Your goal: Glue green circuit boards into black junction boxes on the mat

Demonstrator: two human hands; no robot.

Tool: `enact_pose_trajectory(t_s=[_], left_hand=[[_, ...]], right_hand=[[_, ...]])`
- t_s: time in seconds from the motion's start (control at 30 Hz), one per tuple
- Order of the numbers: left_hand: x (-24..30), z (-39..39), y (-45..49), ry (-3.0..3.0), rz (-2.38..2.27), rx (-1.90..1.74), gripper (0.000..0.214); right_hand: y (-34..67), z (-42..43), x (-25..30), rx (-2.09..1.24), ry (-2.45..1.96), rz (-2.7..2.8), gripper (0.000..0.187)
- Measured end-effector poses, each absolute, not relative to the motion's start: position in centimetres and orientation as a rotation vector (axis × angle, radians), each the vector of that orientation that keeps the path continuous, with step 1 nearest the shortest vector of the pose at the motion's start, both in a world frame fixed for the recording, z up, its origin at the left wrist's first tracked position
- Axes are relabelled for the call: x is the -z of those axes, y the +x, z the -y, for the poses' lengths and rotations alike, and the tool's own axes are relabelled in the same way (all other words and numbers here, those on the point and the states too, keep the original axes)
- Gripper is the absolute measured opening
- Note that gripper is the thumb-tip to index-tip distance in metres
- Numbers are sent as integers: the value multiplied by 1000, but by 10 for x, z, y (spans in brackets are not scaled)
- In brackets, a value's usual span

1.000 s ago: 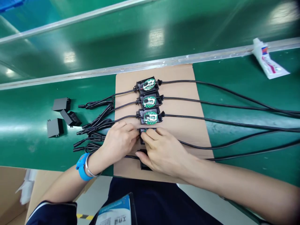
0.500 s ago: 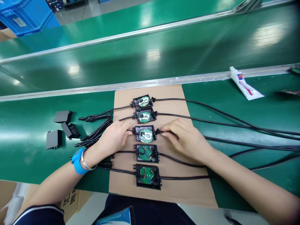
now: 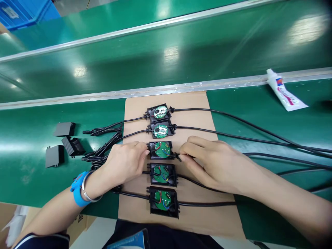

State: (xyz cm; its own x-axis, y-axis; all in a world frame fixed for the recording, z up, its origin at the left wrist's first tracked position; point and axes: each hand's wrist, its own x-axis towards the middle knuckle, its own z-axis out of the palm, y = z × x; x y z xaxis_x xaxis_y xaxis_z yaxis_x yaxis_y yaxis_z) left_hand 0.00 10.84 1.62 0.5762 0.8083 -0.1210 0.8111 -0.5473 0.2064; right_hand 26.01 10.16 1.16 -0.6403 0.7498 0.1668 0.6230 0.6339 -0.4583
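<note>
At the middle case, your left hand pinches one side, likely bracing. Your right hand pinches the cable end.

From the person's head, one camera is looking forward and down at the bench, near enough to be showing the inside of the cases in mid-view, between the left hand and right hand. The badge is showing at the near edge, the crate at the far left; the far right corner is sitting in shadow, hard to make out.
</note>
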Motion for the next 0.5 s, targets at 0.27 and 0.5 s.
enact_pose_trajectory(t_s=[0.27, 0.5], left_hand=[[-11, -112, 7, 2564, -1375, 108, 28], [-8, -113, 5, 2499, -1382, 144, 26]], right_hand=[[251, -117, -3, -410, -1169, 2652, 19], [247, -123, 2, -350, -1046, 2760, 35]])
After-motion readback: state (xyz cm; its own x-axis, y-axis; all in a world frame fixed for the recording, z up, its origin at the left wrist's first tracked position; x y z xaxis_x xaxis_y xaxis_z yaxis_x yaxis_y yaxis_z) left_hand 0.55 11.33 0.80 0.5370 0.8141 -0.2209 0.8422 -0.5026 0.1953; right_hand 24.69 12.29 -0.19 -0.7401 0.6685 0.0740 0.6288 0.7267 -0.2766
